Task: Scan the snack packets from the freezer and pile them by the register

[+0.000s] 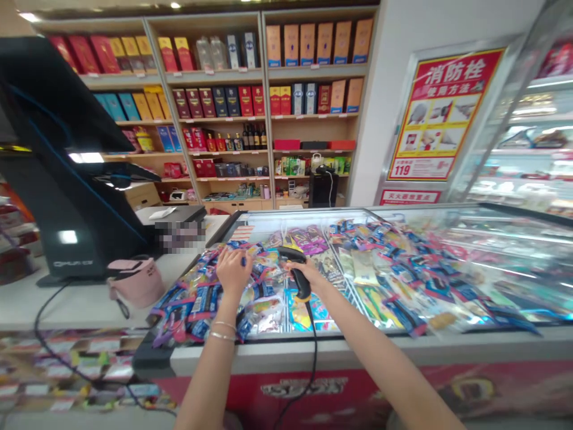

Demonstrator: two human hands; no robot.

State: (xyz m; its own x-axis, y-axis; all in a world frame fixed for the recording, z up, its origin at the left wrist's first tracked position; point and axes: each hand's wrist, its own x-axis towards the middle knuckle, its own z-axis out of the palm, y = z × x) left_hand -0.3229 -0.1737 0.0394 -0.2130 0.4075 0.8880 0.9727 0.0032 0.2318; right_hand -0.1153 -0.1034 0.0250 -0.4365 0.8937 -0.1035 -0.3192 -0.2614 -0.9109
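Note:
My right hand [307, 273] is wrapped around the grip of a black and yellow barcode scanner [301, 280], whose head points left over the chest freezer; its cable hangs down the freezer's front. My left hand [235, 272], with two bracelets on the wrist, is closed over the left heap of packets [197, 304]. A bit of blue wrapper shows at its fingertips, and the rest of what it grips is hidden by the hand. These packets are shiny, mostly blue, pink and purple. Another spread of similar packets [430, 269] lies on the right side of the freezer.
The chest freezer [215, 358] has more packs under its glass. Left of it, a counter [179, 286] bears a black checkout terminal [76, 239] and a pink cup-shaped holder [136, 283]. Behind stand shelves [215, 122] of boxed goods. A glass-fronted cabinet [523, 155] is at right.

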